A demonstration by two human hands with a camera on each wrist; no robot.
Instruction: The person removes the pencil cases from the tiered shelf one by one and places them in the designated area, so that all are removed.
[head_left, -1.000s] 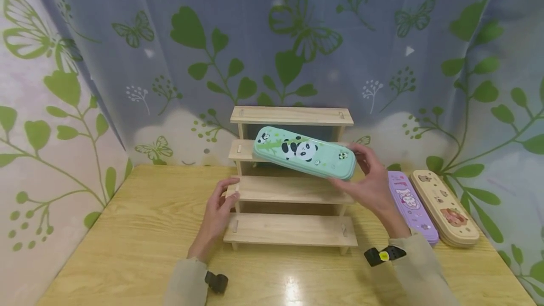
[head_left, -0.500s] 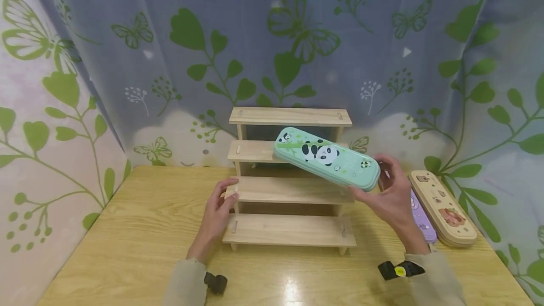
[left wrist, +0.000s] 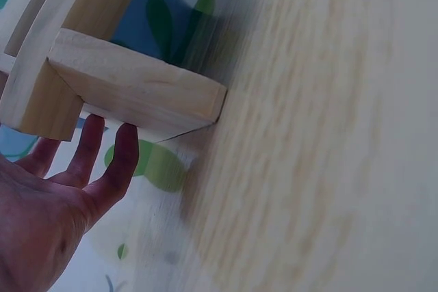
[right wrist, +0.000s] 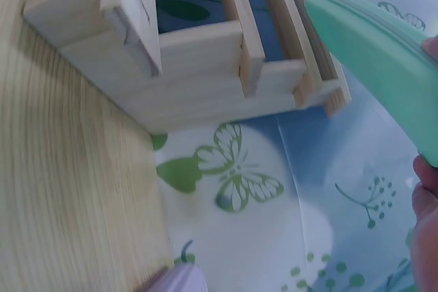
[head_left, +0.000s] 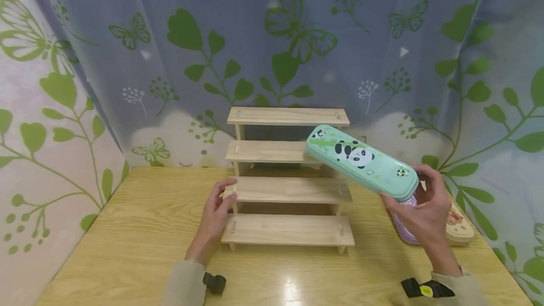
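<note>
A mint-green pencil case [head_left: 362, 158] with panda pictures hangs tilted in the air, its left end in front of the upper right of a wooden step shelf [head_left: 288, 229]. My right hand [head_left: 427, 209] grips the case's right end between thumb and fingers. In the right wrist view the green case [right wrist: 376, 66] appears edge-on beside the shelf's upper steps. My left hand [head_left: 216, 215] holds the left end of the shelf's second step from the bottom. The left wrist view shows bent fingers [left wrist: 123, 155] touching the shelf's side panel; the thumb is hidden there.
On the table at right lie a purple pencil case [head_left: 403, 228], partly covered by the green case and my right hand, and a cream pencil case [head_left: 461, 225], partly behind that hand. A leaf-and-butterfly curtain [head_left: 250, 27] hangs behind the shelf.
My right hand has carried the green pencil case rightward, off the middle of the shelf, and it slopes more steeply. My left hand stays at the shelf's left end.
</note>
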